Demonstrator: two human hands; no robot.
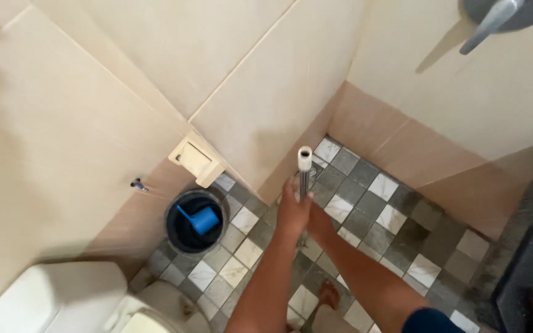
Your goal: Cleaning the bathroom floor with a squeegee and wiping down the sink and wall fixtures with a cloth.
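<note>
Both hands are wrapped round an upright metal pole with a white capped top (304, 172), out at twelve o'clock from the person. The left hand (292, 213) has its fingers curled tight on the shaft; the right hand (319, 223) sits just below, though its fingers are hidden. At ten o'clock stands a dark round bucket (174, 231) holding a blue plastic dipper (203, 219). Beyond, grey-and-white checkered floor tiles (365, 203) run to the wall.
</note>
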